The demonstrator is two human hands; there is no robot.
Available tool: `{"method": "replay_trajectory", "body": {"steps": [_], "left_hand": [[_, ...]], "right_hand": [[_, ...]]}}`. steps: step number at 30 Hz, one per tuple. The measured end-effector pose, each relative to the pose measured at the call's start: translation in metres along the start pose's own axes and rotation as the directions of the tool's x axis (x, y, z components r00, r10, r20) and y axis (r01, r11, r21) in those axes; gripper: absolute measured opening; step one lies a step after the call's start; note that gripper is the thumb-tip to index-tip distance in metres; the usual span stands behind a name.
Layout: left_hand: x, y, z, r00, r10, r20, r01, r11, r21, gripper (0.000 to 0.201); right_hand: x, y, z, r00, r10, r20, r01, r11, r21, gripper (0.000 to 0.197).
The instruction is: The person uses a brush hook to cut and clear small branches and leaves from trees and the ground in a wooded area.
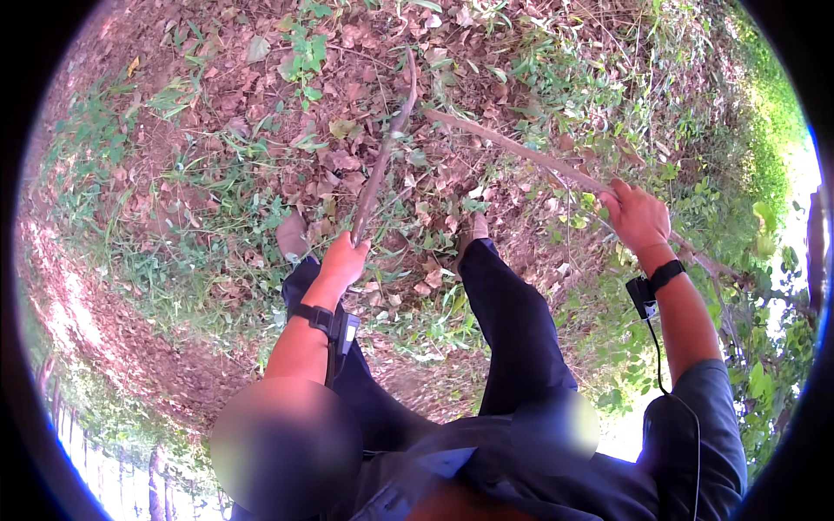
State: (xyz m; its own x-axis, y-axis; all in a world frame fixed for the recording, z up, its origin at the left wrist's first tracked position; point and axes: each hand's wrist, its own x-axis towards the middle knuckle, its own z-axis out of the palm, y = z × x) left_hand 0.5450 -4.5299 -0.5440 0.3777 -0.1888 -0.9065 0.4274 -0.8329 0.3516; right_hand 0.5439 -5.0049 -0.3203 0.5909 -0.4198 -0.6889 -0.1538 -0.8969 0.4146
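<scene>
My left hand point(344, 259) is closed around the lower end of a dark, slightly bent stick point(380, 161). That stick points forward over the leaf litter, its far end curving near the top of the view. Farther right, my right hand point(638, 214) grips a longer, lighter brown branch point(521, 149). One end of the branch slants down toward the ground near the middle, close to the dark stick; whether the two touch I cannot tell. Behind my right hand the branch carries on toward the leafy growth at the right.
Dry brown leaves point(347, 161) and tufts of green grass point(208, 204) cover the ground. My feet and dark trousers point(512, 317) are below the sticks. Dense green shrubs point(756, 382) stand close on the right. Tree trunks point(156, 482) show at the lower left.
</scene>
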Motion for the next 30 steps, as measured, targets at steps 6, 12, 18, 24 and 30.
{"method": "replay_trajectory", "body": {"steps": [6, 12, 18, 24, 30], "left_hand": [[-0.004, 0.067, -0.048, 0.98, 0.069, -0.187, -0.074, 0.997, -0.021, 0.043], [0.006, 0.159, -0.135, 0.668, 0.307, -0.678, -0.583, 0.782, -0.221, 0.04], [0.037, 0.174, -0.101, 0.571, 0.304, -0.763, -0.678, 0.698, -0.229, 0.037], [0.024, 0.029, 0.0, 0.998, -0.054, 0.035, 0.046, 0.979, 0.198, 0.051], [0.001, 0.041, -0.047, 0.993, 0.021, -0.116, -0.025, 0.999, -0.027, 0.049]], "right_hand": [[0.011, 0.005, -0.004, 1.0, -0.02, 0.009, 0.02, 0.999, -0.025, 0.034], [0.017, 0.01, -0.003, 0.998, -0.061, -0.026, 0.06, 0.997, -0.048, 0.039], [0.03, 0.02, -0.004, 0.994, -0.102, -0.034, 0.1, 0.993, -0.066, 0.04], [0.041, 0.03, 0.01, 0.99, -0.135, -0.049, 0.13, 0.988, -0.087, 0.037], [0.05, 0.044, 0.021, 0.983, -0.158, -0.098, 0.149, 0.984, -0.098, 0.038]]}}
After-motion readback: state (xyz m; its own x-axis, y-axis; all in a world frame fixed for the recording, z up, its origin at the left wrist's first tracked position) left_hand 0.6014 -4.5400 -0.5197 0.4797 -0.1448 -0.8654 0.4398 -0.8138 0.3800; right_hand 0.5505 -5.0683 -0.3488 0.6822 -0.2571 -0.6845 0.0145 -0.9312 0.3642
